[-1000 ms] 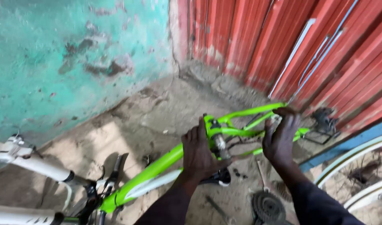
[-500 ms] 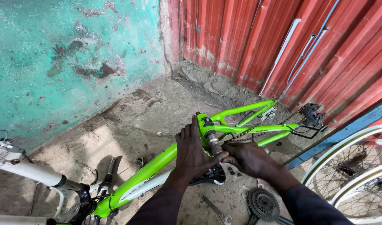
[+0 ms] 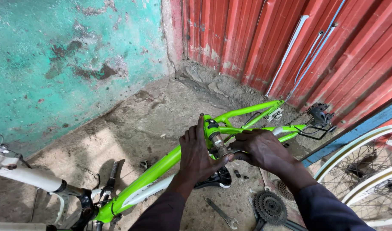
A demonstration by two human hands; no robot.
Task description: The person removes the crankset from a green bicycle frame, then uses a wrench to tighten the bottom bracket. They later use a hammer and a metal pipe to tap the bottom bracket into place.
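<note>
Now the bright green metal bicycle frame (image 3: 157, 171) is lying upside down over the rough concrete floor (image 3: 132, 119), near the corner where the worn turquoise plaster wall (image 3: 67, 64) is meeting the red corrugated metal wall (image 3: 264, 38). Its rear stays are pointing toward the red wall, and its front end, with the white fork (image 3: 29, 177), is reaching to the lower left edge of the view.

The left hand (image 3: 200, 156) is gripping the frame just beside the silver threaded bottom bracket axle (image 3: 218, 143), with the fingers curled around the green tube and the thumb pressing close to the axle. The right hand (image 3: 258, 147) is closing around the same place from the other side; its fingers are clenched around the frame next to the axle, but I cannot tell if they are also holding a small tool. The two hands are almost touching each other at the axle.

On the floor under the frame, a grey steel spanner (image 3: 221, 214) is lying near a dark toothed sprocket cluster (image 3: 271, 207). Two spoked bicycle wheels with white rims (image 3: 362, 167) are standing at the right edge. A black derailleur (image 3: 320, 117) is hanging at the rear end of the frame, close to the red wall.
</note>
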